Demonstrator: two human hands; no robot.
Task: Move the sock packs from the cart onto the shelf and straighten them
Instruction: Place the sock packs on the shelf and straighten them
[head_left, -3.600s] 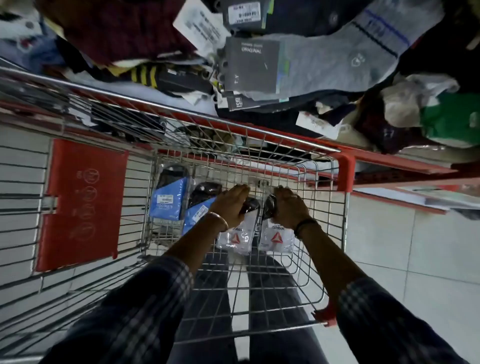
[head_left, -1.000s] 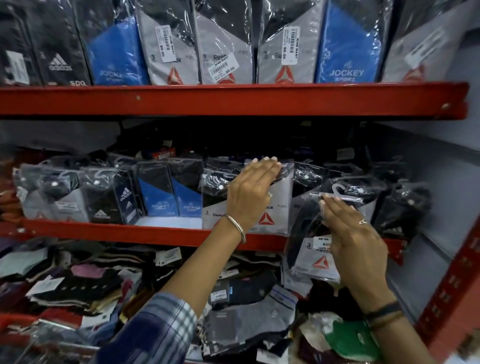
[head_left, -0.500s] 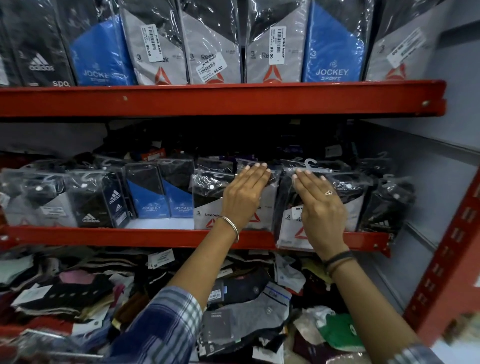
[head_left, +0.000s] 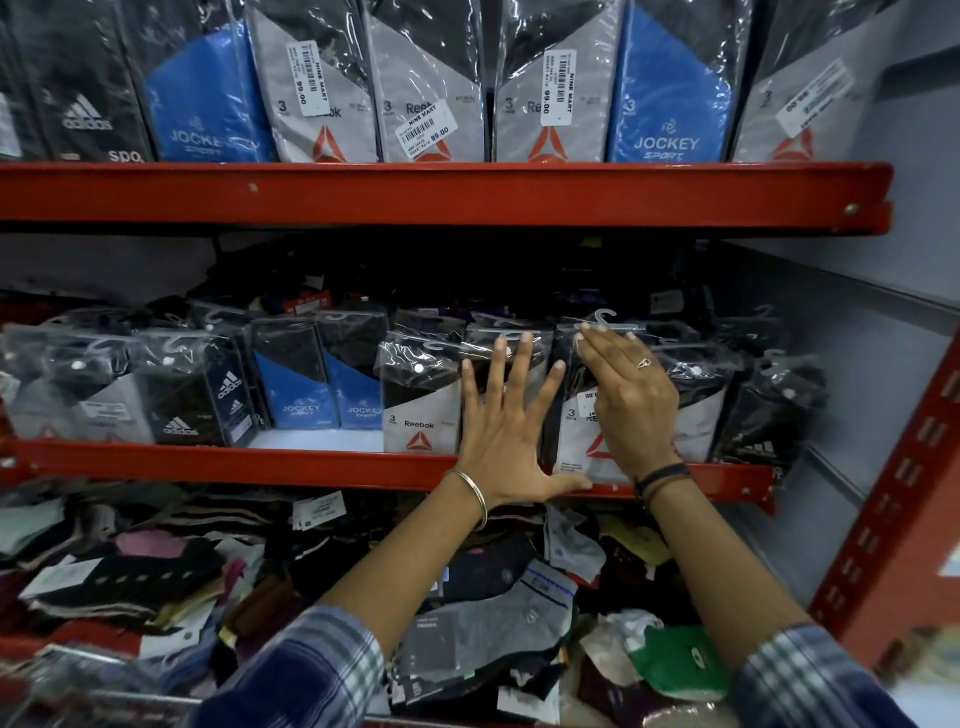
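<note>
Standing in a row on the red middle shelf (head_left: 260, 465) were the sock packs. The left hand (head_left: 506, 441) was spread flat against one Reebok pack (head_left: 506, 345). Just beside it, the right hand (head_left: 631, 402) lay flat, fingers together, on another Reebok pack (head_left: 584, 415).

One head-worn view faces the red middle shelf (head_left: 322, 465) straight on, close in, tilted slightly down over both forearms.
</note>
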